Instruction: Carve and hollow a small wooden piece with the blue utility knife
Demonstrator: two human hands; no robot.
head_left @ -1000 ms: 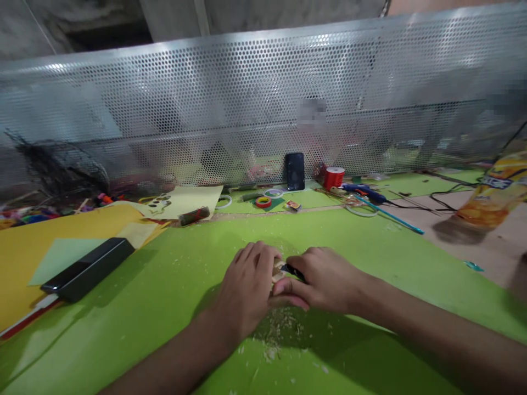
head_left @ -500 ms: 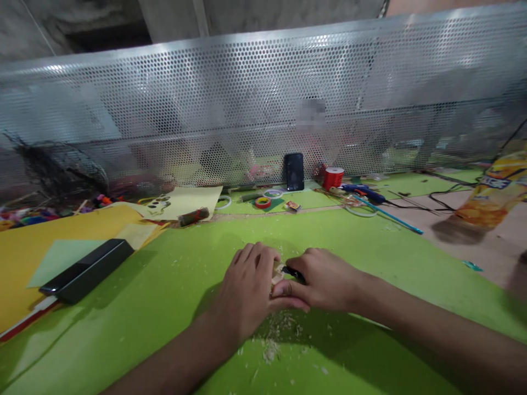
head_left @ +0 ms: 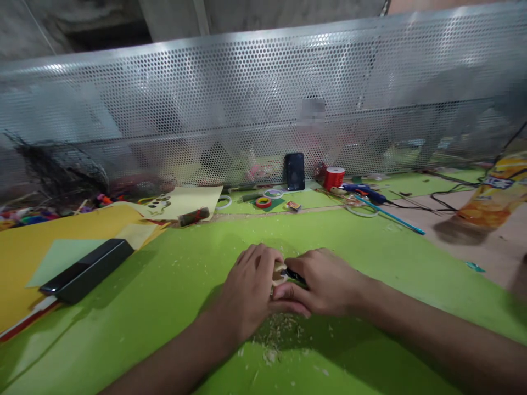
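My left hand (head_left: 250, 288) is closed round a pale piece of wood (head_left: 279, 276), and only its hollowed-looking end shows past my fingers. Black and short, the handle of a small knife (head_left: 297, 277) sits in my right hand (head_left: 327, 282). Its tip meets the end of the wood; most of the blade is hidden. My right thumb presses against the wood's near side, touching my left hand. Beneath both hands, wood shavings (head_left: 272, 355) are scattered on the green sheet (head_left: 185, 307).
A black box-shaped device (head_left: 93, 271) lies on papers at left. Behind stand a phone (head_left: 295, 171), a red spool (head_left: 334, 178), tape rolls (head_left: 263, 202) and a blue glue gun (head_left: 364, 192), before a perforated metal panel (head_left: 247, 82). A yellow snack bag (head_left: 496, 192) is at right.
Both hands stay almost in place. The wood's end has turned slightly, showing its rim and hollow more clearly, and the knife tip has shifted a little against it.
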